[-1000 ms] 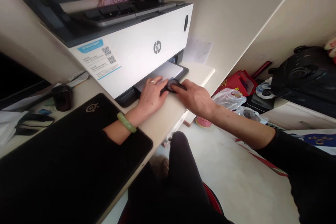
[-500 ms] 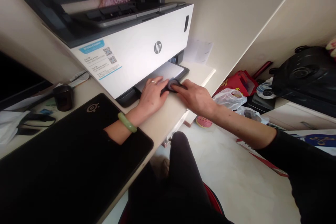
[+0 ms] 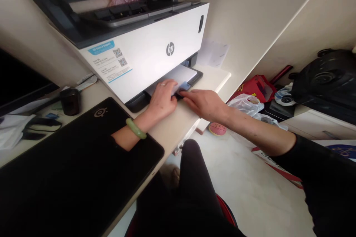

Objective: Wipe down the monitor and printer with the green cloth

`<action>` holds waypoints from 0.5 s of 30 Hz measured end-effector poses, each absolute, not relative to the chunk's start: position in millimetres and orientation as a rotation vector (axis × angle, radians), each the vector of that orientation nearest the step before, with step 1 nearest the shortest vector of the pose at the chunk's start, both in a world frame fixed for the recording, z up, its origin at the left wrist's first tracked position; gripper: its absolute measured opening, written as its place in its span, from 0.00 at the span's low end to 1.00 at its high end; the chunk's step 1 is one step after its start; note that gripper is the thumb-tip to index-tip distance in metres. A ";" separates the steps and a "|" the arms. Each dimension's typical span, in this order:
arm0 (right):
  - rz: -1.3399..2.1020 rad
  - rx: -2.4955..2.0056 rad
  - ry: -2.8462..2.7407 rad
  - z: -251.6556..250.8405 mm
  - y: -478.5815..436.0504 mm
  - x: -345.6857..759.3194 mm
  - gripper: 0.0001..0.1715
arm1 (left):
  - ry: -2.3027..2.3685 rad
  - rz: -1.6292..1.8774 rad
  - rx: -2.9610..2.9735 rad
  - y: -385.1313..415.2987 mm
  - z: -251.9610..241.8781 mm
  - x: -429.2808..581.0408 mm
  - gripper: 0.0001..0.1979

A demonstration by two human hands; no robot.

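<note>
A white HP printer (image 3: 147, 52) stands on the desk with its black paper tray (image 3: 198, 77) pulled out low at the front. White paper (image 3: 184, 73) lies in this tray. Near the tray's front edge is a paper guide with a blue tab (image 3: 184, 86). My left hand (image 3: 164, 98), with a ring and a green bangle, lies over the paper, fingers apart and slightly bent. From the right, my right hand (image 3: 204, 103) pinches the dark front end of the guide; the fingers cover most of that part.
A black desk mat (image 3: 83, 170) covers the near left of the desk (image 3: 183, 118). A monitor (image 3: 19, 77) and a small black device (image 3: 70, 102) stand at the left. Plastic bags (image 3: 247, 104), a red bag (image 3: 258, 88) and a black case (image 3: 325, 79) are at the right.
The dark rounded end of the guide, raised between my hands before, is now lower, and the blue tab shows. My right fingers have shifted slightly down; my left hand stays nearly in place.
</note>
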State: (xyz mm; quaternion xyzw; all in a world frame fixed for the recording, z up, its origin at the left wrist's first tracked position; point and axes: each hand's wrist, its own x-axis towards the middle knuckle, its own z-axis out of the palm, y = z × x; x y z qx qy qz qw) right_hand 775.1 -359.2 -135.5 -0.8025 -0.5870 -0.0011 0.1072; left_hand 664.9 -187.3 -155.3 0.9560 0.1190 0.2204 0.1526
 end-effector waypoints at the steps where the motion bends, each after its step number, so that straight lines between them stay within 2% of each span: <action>1: 0.045 -2.407 -1.723 -129.4 -354.1 771.9 0.30 | 0.322 0.624 2.743 -185.2 -155.4 665.1 0.28; 10: 0.113 -2.517 -1.682 -115.1 -356.9 775.0 0.32 | 0.387 0.517 2.942 -185.7 -139.4 655.3 0.25; 15: 0.333 -2.204 -1.395 -132.5 -361.6 785.5 0.31 | 0.451 0.312 3.195 -206.4 -118.1 650.4 0.20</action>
